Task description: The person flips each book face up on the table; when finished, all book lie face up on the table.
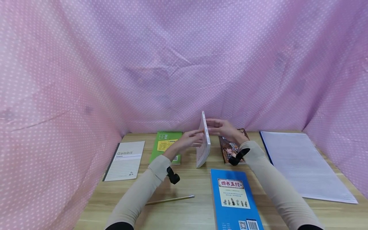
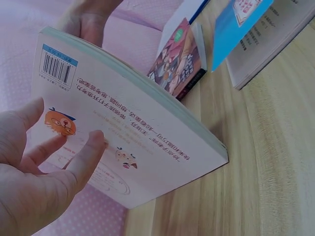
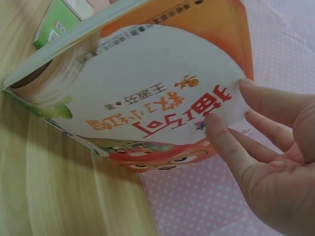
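You have the white book (image 1: 203, 143) stood on edge on the desk (image 1: 189, 188), sandwiched between your left hand (image 1: 189, 140) and right hand (image 1: 222, 127). Fingers lie nearly straight, pressing the covers, not curled round. Judging by this, you are mid-placement; next, keep even pressure and tilt it slowly.

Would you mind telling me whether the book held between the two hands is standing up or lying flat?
Standing on edge, slightly tilted: the book rests its lower edge on the table, with the left hand and right hand touching its covers.
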`<state>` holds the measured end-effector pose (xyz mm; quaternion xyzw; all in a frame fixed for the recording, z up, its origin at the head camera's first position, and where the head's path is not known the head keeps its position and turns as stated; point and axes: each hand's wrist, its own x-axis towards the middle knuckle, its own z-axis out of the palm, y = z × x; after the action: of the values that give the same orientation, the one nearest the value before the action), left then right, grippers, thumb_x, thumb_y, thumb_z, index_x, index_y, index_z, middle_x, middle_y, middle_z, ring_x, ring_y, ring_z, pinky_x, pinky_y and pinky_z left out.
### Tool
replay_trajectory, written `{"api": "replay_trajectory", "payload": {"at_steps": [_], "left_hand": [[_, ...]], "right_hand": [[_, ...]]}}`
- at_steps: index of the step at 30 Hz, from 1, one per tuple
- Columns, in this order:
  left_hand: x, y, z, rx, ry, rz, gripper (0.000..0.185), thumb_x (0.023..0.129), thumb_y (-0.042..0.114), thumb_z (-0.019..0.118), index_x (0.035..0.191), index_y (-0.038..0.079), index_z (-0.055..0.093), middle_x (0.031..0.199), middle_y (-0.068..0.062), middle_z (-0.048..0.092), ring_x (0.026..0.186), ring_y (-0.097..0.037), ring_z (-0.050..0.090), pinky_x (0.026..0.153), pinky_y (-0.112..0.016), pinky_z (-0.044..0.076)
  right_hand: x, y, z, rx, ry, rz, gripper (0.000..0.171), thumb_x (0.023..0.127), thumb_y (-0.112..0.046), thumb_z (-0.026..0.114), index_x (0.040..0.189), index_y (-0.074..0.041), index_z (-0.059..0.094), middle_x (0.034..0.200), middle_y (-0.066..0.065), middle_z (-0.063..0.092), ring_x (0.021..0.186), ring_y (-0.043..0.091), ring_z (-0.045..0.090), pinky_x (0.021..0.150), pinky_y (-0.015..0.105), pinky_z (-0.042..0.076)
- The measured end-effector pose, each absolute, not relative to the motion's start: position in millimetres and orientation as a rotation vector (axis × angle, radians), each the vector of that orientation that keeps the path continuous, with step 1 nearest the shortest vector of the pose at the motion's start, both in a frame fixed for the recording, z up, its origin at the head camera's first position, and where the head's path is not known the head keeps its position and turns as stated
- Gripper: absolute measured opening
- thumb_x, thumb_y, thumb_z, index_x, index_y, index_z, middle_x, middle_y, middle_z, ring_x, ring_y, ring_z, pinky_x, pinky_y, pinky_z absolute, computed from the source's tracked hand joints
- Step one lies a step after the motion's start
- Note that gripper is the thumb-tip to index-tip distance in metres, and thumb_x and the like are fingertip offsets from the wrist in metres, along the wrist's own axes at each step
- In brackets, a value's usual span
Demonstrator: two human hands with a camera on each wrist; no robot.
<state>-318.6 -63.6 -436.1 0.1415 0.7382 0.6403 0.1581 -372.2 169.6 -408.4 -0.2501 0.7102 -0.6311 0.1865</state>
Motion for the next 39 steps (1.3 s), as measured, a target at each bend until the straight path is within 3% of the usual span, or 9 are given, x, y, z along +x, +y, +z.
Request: {"api": "replay_trajectory", "payload": {"at_steps": [7, 13, 16, 20, 23, 26, 33, 39], "left_hand": [[-320, -69, -433, 0.370, 2.101, 1.862, 0.058, 0.106, 0.040, 0.055, 0.154, 0.010, 0.044, 0.136, -0.018, 0.063, 0.123, -0.029, 0.064, 0.105, -0.040, 0.055], [-322, -75, -432, 0.345, 2.068, 1.917, 0.058, 0.106, 0.037, 0.054, 0.153, 0.005, 0.043, 0.133, -0.021, 0.062, 0.122, -0.033, 0.064, 0.106, -0.043, 0.055], [-322, -79, -431, 0.345, 2.056, 1.929, 0.058, 0.106, 0.036, 0.054, 0.154, 0.004, 0.041, 0.134, -0.023, 0.061, 0.117, -0.030, 0.066, 0.108, -0.047, 0.052], [-324, -85, -430, 0.343, 2.010, 1.955, 0.060, 0.107, 0.033, 0.054, 0.156, 0.004, 0.037, 0.138, -0.026, 0.058, 0.115, -0.028, 0.065, 0.115, -0.054, 0.045], [-324, -90, -430, 0.334, 1.987, 1.976, 0.060, 0.106, 0.032, 0.054, 0.157, 0.005, 0.035, 0.140, -0.026, 0.056, 0.122, -0.034, 0.062, 0.118, -0.057, 0.040], [-324, -95, -428, 0.332, 2.011, 1.973, 0.060, 0.106, 0.032, 0.055, 0.157, 0.007, 0.036, 0.139, -0.024, 0.056, 0.124, -0.035, 0.061, 0.117, -0.055, 0.042], [-323, -107, -426, 0.325, 2.053, 1.961, 0.056, 0.106, 0.031, 0.055, 0.156, 0.010, 0.040, 0.137, -0.021, 0.057, 0.114, -0.025, 0.064, 0.116, -0.054, 0.044], [-324, -117, -428, 0.322, 2.062, 1.958, 0.055, 0.106, 0.030, 0.055, 0.155, 0.010, 0.041, 0.135, -0.020, 0.058, 0.112, -0.023, 0.063, 0.118, -0.057, 0.040]], "right_hand": [[-371, 161, -413, -0.759, 1.935, -1.793, 0.063, 0.098, 0.003, 0.060, 0.156, -0.006, 0.038, 0.159, 0.023, 0.040, 0.141, 0.041, 0.048, 0.109, 0.043, 0.051], [-371, 154, -415, -0.786, 1.917, -1.792, 0.064, 0.098, 0.004, 0.059, 0.157, -0.006, 0.036, 0.159, 0.023, 0.040, 0.140, 0.042, 0.048, 0.107, 0.041, 0.052], [-369, 150, -415, -0.777, 1.906, -1.781, 0.063, 0.099, 0.003, 0.059, 0.157, -0.007, 0.036, 0.159, 0.023, 0.040, 0.141, 0.041, 0.047, 0.111, 0.046, 0.049], [-367, 144, -416, -0.760, 1.908, -1.763, 0.063, 0.099, -0.001, 0.061, 0.157, -0.009, 0.038, 0.159, 0.021, 0.041, 0.142, 0.040, 0.047, 0.117, 0.055, 0.042], [-367, 139, -418, -0.740, 1.934, -1.745, 0.062, 0.099, -0.006, 0.065, 0.156, -0.013, 0.041, 0.158, 0.017, 0.044, 0.141, 0.037, 0.049, 0.115, 0.052, 0.045], [-367, 134, -419, -0.747, 1.967, -1.715, 0.063, 0.098, -0.009, 0.067, 0.156, -0.014, 0.042, 0.157, 0.017, 0.046, 0.140, 0.036, 0.050, 0.111, 0.047, 0.050], [-371, 124, -427, -0.747, 1.961, -1.707, 0.062, 0.097, -0.003, 0.066, 0.155, -0.009, 0.043, 0.154, 0.023, 0.047, 0.138, 0.040, 0.051, 0.115, 0.058, 0.042], [-373, 118, -435, -0.714, 2.012, -1.646, 0.059, 0.097, -0.006, 0.068, 0.152, -0.010, 0.048, 0.152, 0.021, 0.051, 0.137, 0.037, 0.053, 0.115, 0.055, 0.044]]}}
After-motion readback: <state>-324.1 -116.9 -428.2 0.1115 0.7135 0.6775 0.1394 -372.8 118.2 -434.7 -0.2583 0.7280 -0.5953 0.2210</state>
